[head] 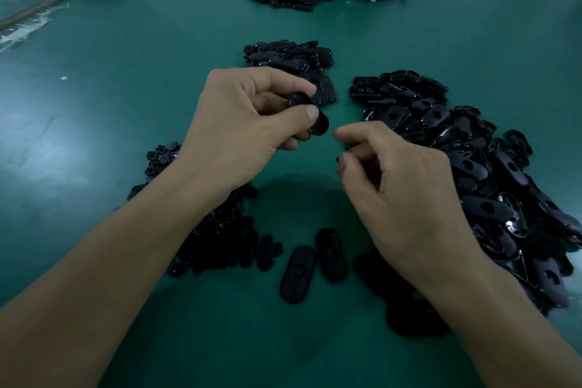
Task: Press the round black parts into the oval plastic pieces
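Edges look the safest hold on the light, stiff black oval plastic piece (319, 127) that the left hand (239, 123) pinches; whether the curled right hand (406, 195) holds anything is unclear.

Brightness: dim overall, teal cast.
Glare: pale sheen on the green table (56, 148) at nine o'clock.
Shadow: soft dark patch toward six o'clock.
Blur: right hand (406, 195) fingertips smeared.
Edges: wide-angle bowing; eleven o'clock corner soft.

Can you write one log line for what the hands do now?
left hand: pinches oval plastic piece | right hand: curled beside it, hold unclear
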